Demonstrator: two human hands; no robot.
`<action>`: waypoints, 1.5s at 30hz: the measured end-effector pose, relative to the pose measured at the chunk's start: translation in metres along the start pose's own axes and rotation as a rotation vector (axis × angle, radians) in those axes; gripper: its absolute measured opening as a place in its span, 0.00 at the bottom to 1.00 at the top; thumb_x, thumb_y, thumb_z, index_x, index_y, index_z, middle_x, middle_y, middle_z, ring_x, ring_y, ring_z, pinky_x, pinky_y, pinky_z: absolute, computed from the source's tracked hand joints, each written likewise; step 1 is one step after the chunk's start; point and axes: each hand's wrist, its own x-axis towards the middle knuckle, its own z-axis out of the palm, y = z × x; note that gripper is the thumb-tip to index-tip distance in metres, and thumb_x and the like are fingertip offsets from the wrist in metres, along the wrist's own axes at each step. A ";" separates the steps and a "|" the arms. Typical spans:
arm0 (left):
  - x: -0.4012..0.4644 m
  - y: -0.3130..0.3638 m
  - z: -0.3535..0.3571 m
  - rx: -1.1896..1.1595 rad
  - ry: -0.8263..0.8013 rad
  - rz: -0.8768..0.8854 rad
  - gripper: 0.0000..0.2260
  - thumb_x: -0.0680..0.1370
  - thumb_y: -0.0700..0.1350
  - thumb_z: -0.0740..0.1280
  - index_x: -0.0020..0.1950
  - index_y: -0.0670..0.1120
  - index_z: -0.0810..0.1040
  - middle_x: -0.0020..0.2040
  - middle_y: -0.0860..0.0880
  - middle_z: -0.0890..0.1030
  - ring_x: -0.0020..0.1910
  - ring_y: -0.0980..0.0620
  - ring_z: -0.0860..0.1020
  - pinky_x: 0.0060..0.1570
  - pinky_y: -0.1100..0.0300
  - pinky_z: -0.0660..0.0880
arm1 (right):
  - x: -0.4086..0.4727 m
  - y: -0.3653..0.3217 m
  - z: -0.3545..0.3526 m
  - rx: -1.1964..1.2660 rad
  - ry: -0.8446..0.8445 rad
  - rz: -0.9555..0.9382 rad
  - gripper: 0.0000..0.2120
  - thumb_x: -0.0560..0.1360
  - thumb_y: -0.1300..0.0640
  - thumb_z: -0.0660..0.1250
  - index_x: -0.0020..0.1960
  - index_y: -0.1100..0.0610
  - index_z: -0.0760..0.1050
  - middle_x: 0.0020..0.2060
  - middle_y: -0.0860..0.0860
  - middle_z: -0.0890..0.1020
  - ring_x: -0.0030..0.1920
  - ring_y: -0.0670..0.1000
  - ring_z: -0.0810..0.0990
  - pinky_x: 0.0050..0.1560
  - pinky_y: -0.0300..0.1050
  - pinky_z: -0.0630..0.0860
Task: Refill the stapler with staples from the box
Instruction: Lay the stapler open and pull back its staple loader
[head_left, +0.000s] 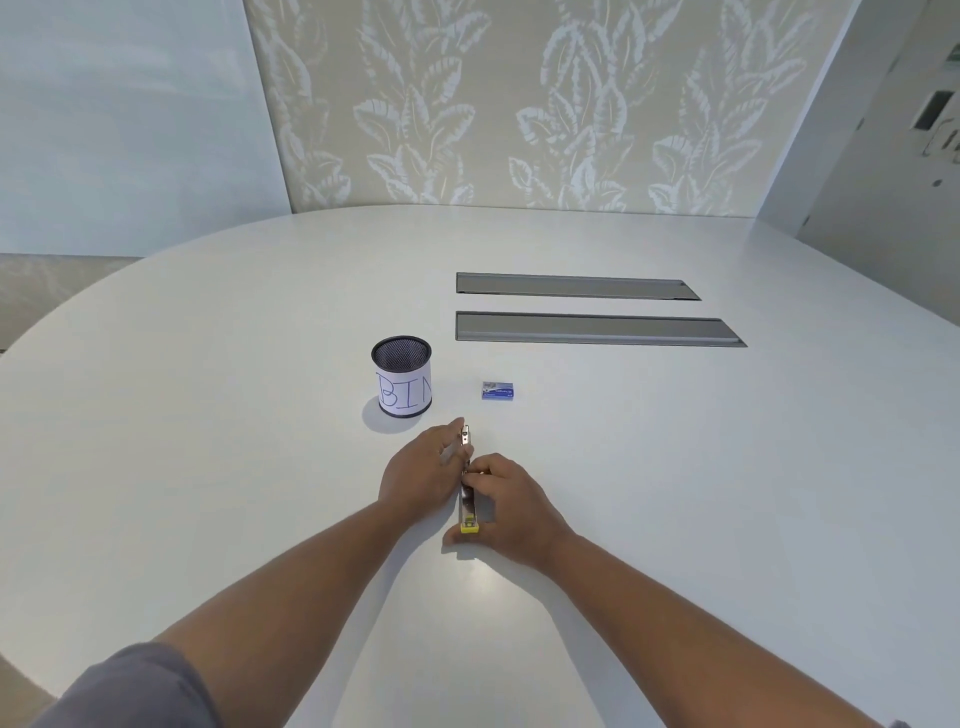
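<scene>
A slim metal stapler with a yellow end lies lengthwise on the white table, its yellow end toward me. My left hand grips its far metal part from the left. My right hand holds the stapler's near body from the right, fingers curled over its top. A small blue staple box lies closed on the table just beyond the hands, touched by neither.
A black mesh cup with a paper label reading BIN stands left of the box. Two long grey recessed panels are set in the table farther back. A patterned wall rises behind the table.
</scene>
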 end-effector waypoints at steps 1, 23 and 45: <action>0.000 0.000 0.000 -0.004 0.000 0.000 0.21 0.80 0.60 0.60 0.74 0.63 0.69 0.70 0.62 0.74 0.68 0.58 0.74 0.61 0.61 0.68 | 0.000 -0.001 -0.001 0.004 -0.007 0.001 0.37 0.59 0.35 0.81 0.60 0.56 0.81 0.57 0.45 0.76 0.57 0.48 0.74 0.60 0.45 0.74; 0.001 0.003 -0.003 0.066 -0.017 0.005 0.19 0.80 0.62 0.59 0.71 0.65 0.70 0.67 0.62 0.76 0.64 0.58 0.75 0.56 0.59 0.67 | -0.006 -0.005 -0.003 0.026 0.009 -0.037 0.17 0.71 0.44 0.73 0.50 0.57 0.82 0.57 0.46 0.77 0.56 0.47 0.76 0.59 0.44 0.74; 0.013 -0.005 -0.006 0.107 0.000 0.163 0.20 0.75 0.62 0.61 0.66 0.66 0.74 0.48 0.65 0.81 0.57 0.54 0.71 0.57 0.58 0.70 | 0.033 0.022 -0.009 -0.132 0.055 0.161 0.16 0.79 0.48 0.65 0.64 0.50 0.79 0.63 0.45 0.77 0.63 0.53 0.72 0.64 0.52 0.69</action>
